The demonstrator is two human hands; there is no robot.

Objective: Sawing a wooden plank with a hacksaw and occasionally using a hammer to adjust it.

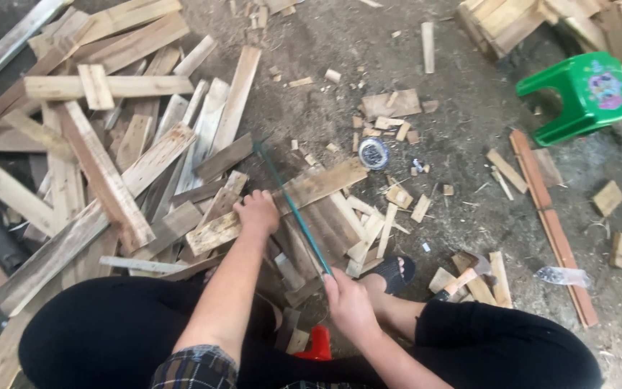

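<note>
My left hand (257, 212) presses down on a long pale wooden plank (304, 191) that lies across a heap of offcuts. My right hand (348, 301) is shut on the handle end of a thin green-bladed saw (293, 205). The blade runs up and to the left, crossing the plank just right of my left hand. My foot in a black sandal (390, 274) rests beside the short cut pieces (368, 230) under the plank. My knees in black trousers frame the bottom of the view.
A big pile of planks (109, 158) covers the left side. A green plastic stool (584, 97) stands at upper right, near stacked wood (512, 21). A round tape roll (373, 153), a reddish strip (552, 223) and scattered chips lie on the dirt floor. A red object (317, 344) sits between my legs.
</note>
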